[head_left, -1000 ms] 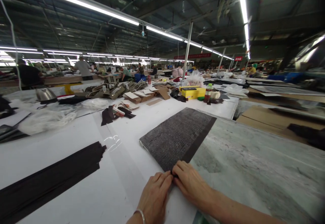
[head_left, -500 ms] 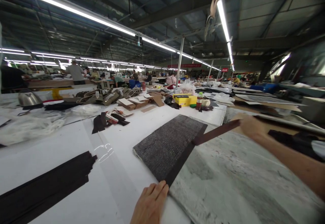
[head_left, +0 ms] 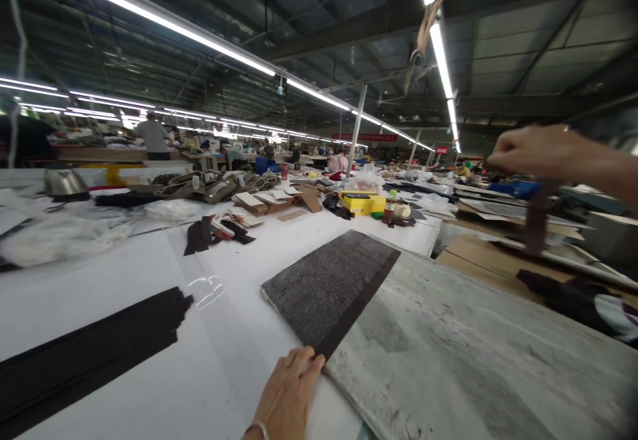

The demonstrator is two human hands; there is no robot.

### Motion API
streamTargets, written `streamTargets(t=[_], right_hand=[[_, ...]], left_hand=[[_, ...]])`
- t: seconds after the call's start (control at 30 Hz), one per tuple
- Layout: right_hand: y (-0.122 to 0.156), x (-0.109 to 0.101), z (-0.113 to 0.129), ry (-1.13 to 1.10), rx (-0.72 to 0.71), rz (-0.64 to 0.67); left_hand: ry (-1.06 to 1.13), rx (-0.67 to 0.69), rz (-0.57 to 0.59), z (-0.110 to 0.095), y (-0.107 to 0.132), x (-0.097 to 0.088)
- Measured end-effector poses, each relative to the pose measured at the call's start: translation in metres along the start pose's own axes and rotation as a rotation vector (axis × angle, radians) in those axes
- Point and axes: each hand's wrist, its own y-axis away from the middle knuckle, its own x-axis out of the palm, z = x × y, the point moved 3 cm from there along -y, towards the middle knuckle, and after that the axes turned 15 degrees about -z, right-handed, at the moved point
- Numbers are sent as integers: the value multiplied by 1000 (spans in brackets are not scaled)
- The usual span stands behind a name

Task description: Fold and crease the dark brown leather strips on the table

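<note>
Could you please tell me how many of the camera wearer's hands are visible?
2: the left hand at the near corner of the dark panel; the right hand raised at right, a dark strip hanging from it.

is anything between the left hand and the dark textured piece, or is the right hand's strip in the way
Nothing visible is: the left hand touches the near corner of the dark textured piece. The blurred dark strip hangs below the right hand, off to the right.
</note>
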Motion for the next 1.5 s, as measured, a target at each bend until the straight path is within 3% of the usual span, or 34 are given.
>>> streamTargets(t=[0.07,0.1,0.2,0.3,0.4,0.5,0.63,0.77,0.93,1.1,1.17,1.27,1.33,1.4,1.5], right_hand=[[33,44,24,43,-90,187],[58,74,35,52,-138,294],[159,161,68,-27,-312,574],[266,211,102,-244,-528,756],[353,230,138,-449,-613,870],[421,235,172,-595,-639,958],[495,235,204,-734,-661,1130],[556,228,221,-858,-739,1261],[606,230,221,-943,-831,1363],[621,242,219,-1019,-844,1391],[619,242,226,-1000,-877,1308],[609,233,242,-905,-1033,1065],[604,223,250,-820,-1130,1040],[603,219,253,-742,-1163,1208],[595,231,249,-583,-1024,1531]], left_hand=[[368,-265,-113,-10,2,-18],[437,-345,-156,-14,4,-27],[538,-518,-234,-19,13,-57],[790,-726,-356,-15,37,-91],[957,-859,-524,-10,79,-130],[975,-904,-620,-8,130,-169],[1027,-929,-775,-10,195,-213],[1071,-979,-915,-14,246,-240],[882,-1088,-1069,-11,287,-256],[653,-1143,-1056,2,309,-266],[581,-1169,-1042,7,315,-271],[532,-1176,-1033,7,321,-280],[475,-1171,-1026,3,329,-287],[359,-1174,-1047,5,343,-296],[282,-1235,-1121,26,370,-312]])
